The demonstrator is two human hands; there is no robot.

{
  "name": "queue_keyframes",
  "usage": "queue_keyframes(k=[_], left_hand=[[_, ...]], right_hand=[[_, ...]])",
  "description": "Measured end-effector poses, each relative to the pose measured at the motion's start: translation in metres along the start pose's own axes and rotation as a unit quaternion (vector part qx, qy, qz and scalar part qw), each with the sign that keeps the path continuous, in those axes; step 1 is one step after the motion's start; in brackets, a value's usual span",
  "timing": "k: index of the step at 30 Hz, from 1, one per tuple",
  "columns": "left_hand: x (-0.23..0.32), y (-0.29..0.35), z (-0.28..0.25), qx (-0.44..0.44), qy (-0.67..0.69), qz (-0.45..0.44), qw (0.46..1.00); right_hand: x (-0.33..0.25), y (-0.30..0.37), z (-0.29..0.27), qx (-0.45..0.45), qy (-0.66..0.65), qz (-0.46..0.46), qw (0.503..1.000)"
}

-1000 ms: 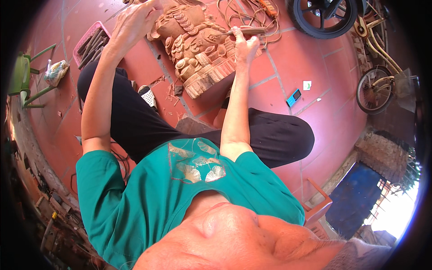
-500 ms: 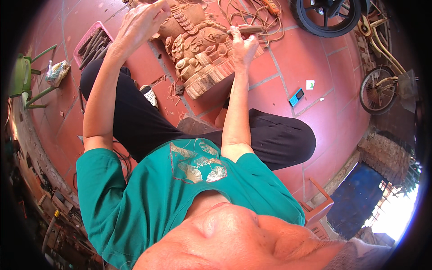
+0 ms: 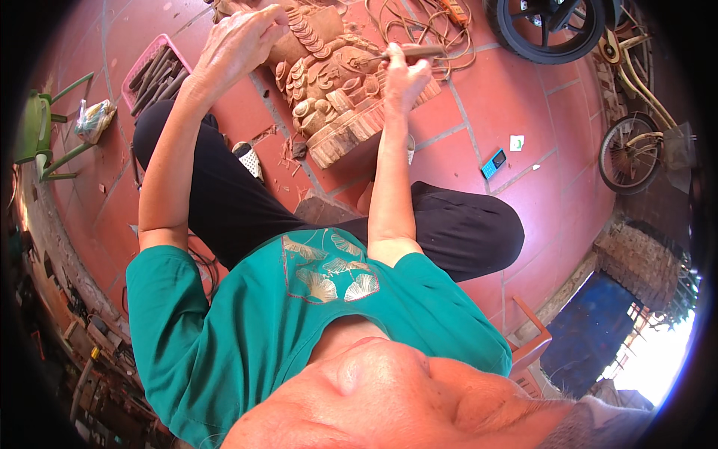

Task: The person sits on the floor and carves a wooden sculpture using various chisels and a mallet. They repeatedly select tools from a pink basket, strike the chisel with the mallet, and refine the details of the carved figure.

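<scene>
A carved wooden block [image 3: 329, 82], covered in relief scales and curls, lies on the tiled floor beyond my crossed legs. My right hand [image 3: 406, 81] is closed around a wood-carving chisel [image 3: 425, 51], thumb along its brown handle. Its thin blade points left, toward the relief. By the carving's left side, my left hand [image 3: 238, 46] is raised with its fingers curled. Whatever those fingers grip, if anything, is hidden from view.
A pink basket [image 3: 158, 46] of dark tool handles stands at the left, near a green stool [image 3: 37, 127]. Cords [image 3: 456, 56] coil behind the chisel. At right are a blue phone [image 3: 493, 163], a black wheel [image 3: 544, 30] and a bicycle wheel [image 3: 630, 153]. Wood chips litter the floor.
My left hand has shifted slightly right and down beside the carving. The chisel handle in my right hand has tilted a little; the grip is unchanged.
</scene>
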State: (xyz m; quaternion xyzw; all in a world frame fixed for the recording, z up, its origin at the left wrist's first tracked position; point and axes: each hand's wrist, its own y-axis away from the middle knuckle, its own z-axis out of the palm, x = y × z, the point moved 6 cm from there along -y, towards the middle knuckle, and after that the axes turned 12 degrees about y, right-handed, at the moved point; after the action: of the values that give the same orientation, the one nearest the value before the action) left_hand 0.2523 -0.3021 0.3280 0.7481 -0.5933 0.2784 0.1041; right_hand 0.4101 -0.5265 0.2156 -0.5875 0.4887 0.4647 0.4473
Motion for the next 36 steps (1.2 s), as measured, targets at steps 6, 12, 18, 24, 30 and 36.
queue_keyframes(k=[6,12,18,24,30,36], left_hand=[[0.005,-0.006,0.003,0.002,0.02,0.022,1.0],[0.007,-0.006,0.002,0.005,0.02,0.015,1.0],[0.007,-0.003,-0.001,0.001,0.014,0.015,1.0],[0.004,-0.002,-0.001,0.002,0.004,0.019,1.0],[0.001,-0.003,0.001,0.006,0.008,0.032,0.999],[0.003,-0.003,0.001,0.005,0.006,0.039,0.999]], right_hand=[[0.024,-0.006,-0.009,-0.003,-0.122,0.058,0.991],[0.02,-0.008,-0.023,0.005,-0.156,0.068,0.985],[0.021,-0.004,-0.014,0.0,-0.126,0.055,0.99],[0.012,-0.002,-0.011,-0.019,-0.083,0.039,0.996],[0.011,-0.001,-0.005,-0.033,-0.087,0.039,0.995],[0.001,0.0,-0.004,-0.035,-0.051,0.019,0.998]])
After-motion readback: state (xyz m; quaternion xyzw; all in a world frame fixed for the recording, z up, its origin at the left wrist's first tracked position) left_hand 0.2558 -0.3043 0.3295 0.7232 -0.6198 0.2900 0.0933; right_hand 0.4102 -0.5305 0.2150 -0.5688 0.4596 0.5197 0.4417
